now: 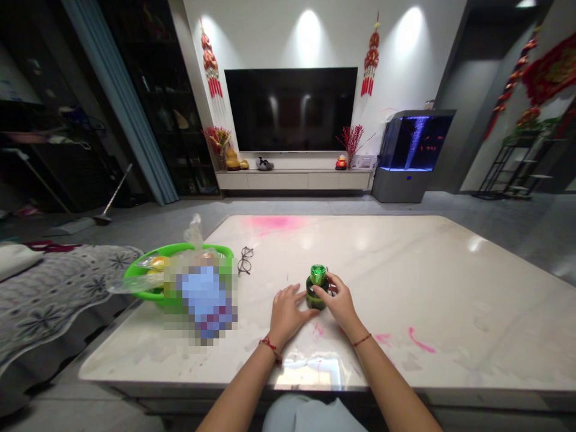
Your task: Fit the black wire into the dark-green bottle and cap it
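Observation:
A small dark green bottle (315, 300) with a shiny bright green top (318, 274) stands upright on the pale stone-topped table (450, 270) in front of me. My left hand (287, 311) is curved around the bottle's lower left side, thumb along its front base. From the right, my right hand (341, 303) grips the bottle just below the top, thumb in front and fingers behind. The fingertips on its far side are partly hidden. Each wrist wears a thin red cord.
Left of my hands, a green basket (135, 277) holds plastic-bagged items, with a pixelated blue item (204, 297) at its front. Eyeglasses (245, 261) lie beside it. Pink stains (422, 341) mark the tabletop. A patterned sofa (67, 300) stands left; a TV (292, 111) hangs beyond.

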`<state>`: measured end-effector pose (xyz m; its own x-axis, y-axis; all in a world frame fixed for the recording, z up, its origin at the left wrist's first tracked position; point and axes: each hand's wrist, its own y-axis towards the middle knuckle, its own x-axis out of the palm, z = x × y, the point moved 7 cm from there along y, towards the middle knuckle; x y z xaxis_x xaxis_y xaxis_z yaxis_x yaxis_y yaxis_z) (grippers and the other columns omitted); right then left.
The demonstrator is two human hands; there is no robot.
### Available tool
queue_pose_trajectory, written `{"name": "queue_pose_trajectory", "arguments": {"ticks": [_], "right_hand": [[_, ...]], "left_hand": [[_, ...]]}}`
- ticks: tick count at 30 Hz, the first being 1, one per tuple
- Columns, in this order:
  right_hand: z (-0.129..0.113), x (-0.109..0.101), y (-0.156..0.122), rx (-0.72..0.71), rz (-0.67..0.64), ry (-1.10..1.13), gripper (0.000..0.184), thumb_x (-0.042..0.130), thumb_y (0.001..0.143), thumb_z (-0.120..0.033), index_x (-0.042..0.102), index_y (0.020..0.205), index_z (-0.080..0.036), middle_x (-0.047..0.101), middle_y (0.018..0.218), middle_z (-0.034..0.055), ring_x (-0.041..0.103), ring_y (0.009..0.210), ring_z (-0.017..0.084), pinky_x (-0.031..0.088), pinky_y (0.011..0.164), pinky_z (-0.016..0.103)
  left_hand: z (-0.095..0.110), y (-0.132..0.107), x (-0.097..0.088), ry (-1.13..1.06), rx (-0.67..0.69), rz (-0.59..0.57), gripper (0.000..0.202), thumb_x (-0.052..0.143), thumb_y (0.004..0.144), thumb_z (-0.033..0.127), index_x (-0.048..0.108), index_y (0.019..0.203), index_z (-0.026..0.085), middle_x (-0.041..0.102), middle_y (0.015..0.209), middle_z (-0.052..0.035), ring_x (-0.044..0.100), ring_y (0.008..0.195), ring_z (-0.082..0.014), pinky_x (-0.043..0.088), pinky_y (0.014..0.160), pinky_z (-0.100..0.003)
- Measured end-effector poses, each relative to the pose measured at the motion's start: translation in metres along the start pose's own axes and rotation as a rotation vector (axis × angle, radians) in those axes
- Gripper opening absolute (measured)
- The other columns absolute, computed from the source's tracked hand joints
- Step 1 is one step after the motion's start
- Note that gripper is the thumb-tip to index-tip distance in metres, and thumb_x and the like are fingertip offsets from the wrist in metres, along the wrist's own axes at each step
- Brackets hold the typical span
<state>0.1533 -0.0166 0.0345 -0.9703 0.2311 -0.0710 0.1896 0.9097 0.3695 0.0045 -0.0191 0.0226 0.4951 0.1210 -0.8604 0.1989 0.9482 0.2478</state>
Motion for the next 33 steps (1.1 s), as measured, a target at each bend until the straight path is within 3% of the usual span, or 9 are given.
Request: {"name": "queue_pose_trajectory", "arguments": {"ticks": [7, 18, 23, 27, 30, 33], "right_hand": [[-0.001, -0.002, -0.001, 0.017, -0.012, 0.019, 0.033, 0.066, 0.068, -0.034, 0.061, 0.096, -0.017, 0.064, 0.098, 0.0083, 0.059, 0.093, 0.022, 0.048, 0.078, 0.034], [0.004, -0.005, -0.004, -0.016, 0.051, 0.105, 0.046, 0.066, 0.068, -0.032, 0.052, 0.109, -0.019, 0.06, 0.11, 0.0115, 0.058, 0.099, 0.022, 0.05, 0.08, 0.036], [0.002, -0.004, -0.004, -0.038, 0.02, 0.073, 0.032, 0.063, 0.071, -0.033, 0.058, 0.099, -0.018, 0.062, 0.105, 0.0095, 0.058, 0.099, 0.022, 0.046, 0.087, 0.038], [-0.003, -0.006, -0.006, -0.073, 0.028, 0.004, 0.035, 0.06, 0.073, -0.034, 0.056, 0.104, -0.018, 0.059, 0.111, 0.01, 0.055, 0.103, 0.022, 0.042, 0.09, 0.039], [-0.011, -0.011, -0.01, -0.144, 0.122, -0.112, 0.041, 0.061, 0.072, -0.037, 0.051, 0.107, -0.018, 0.057, 0.107, 0.0099, 0.055, 0.098, 0.021, 0.043, 0.086, 0.038], [-0.022, -0.019, -0.016, -0.226, 0.315, -0.286, 0.039, 0.062, 0.072, -0.042, 0.049, 0.1, -0.018, 0.056, 0.091, 0.0069, 0.054, 0.083, 0.019, 0.044, 0.077, 0.036]], "left_hand": [[0.001, -0.001, -0.001, -0.004, 0.0, -0.002, 0.054, 0.065, 0.062, 0.058, 0.063, 0.108, 0.03, 0.054, 0.128, -0.0047, 0.044, 0.12, -0.0269, 0.026, 0.105, -0.043], [0.0, -0.001, 0.0, -0.004, 0.0, 0.001, 0.053, 0.065, 0.063, 0.058, 0.063, 0.108, 0.03, 0.054, 0.128, -0.0042, 0.043, 0.121, -0.0261, 0.025, 0.106, -0.043], [0.0, -0.001, -0.001, -0.005, -0.003, 0.0, 0.054, 0.065, 0.063, 0.058, 0.062, 0.109, 0.029, 0.053, 0.129, -0.0045, 0.043, 0.121, -0.0263, 0.024, 0.106, -0.043], [0.0, -0.001, -0.001, -0.008, 0.0, 0.003, 0.055, 0.064, 0.063, 0.058, 0.062, 0.11, 0.029, 0.052, 0.129, -0.0045, 0.043, 0.121, -0.0265, 0.025, 0.106, -0.043], [0.001, -0.001, -0.001, -0.012, -0.008, -0.004, 0.054, 0.065, 0.063, 0.058, 0.062, 0.109, 0.029, 0.052, 0.129, -0.0045, 0.043, 0.121, -0.0264, 0.024, 0.106, -0.043], [0.003, -0.002, -0.002, -0.006, -0.005, 0.007, 0.053, 0.065, 0.064, 0.057, 0.062, 0.109, 0.029, 0.053, 0.129, -0.0044, 0.042, 0.122, -0.026, 0.024, 0.106, -0.043]]}}
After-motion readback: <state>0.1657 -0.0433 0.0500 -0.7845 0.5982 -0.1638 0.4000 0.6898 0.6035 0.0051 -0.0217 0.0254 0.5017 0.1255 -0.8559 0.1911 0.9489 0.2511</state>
